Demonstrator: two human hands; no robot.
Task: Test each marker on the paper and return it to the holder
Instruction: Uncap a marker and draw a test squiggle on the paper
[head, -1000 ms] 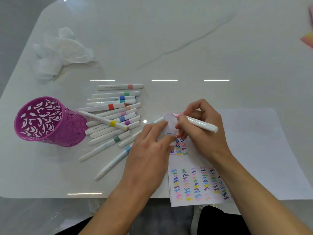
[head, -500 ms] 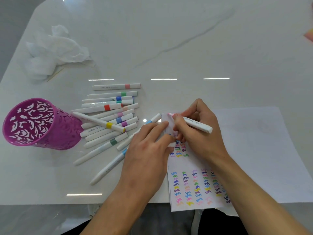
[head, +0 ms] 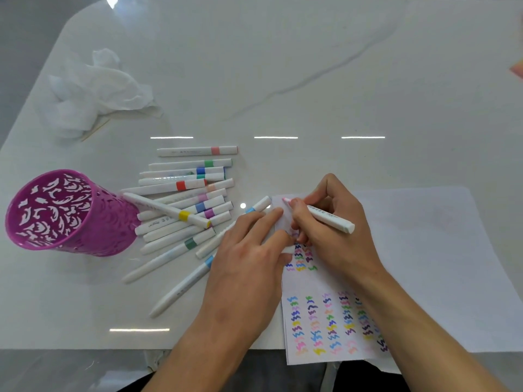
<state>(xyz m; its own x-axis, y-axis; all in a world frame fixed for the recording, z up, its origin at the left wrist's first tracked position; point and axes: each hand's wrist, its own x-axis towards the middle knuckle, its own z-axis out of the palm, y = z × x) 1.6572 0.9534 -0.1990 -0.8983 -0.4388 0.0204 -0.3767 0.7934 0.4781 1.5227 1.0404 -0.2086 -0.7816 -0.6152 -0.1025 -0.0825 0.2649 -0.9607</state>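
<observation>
My right hand (head: pixel 334 233) grips a white marker (head: pixel 328 217) with an uncapped pink tip that rests on the top of the paper (head: pixel 317 281). The paper carries rows of coloured squiggles. My left hand (head: pixel 249 258) lies flat on the paper's left edge; I cannot tell whether it holds a cap. Several capped white markers (head: pixel 184 193) with coloured bands lie in a loose pile left of my hands. A purple cut-out holder (head: pixel 65 213) stands at the far left, with one yellow-banded marker (head: pixel 169 210) leaning toward it.
Crumpled white tissue (head: pixel 96 91) lies at the back left of the white marble table (head: pixel 283 66). A second white sheet (head: pixel 424 250) spreads under and right of the test paper. The table's front edge runs just below my wrists.
The view shifted slightly, so everything sits a bit lower and to the right than half a second ago. My right hand's marker tip stays near the paper's top; my left hand barely moved.
</observation>
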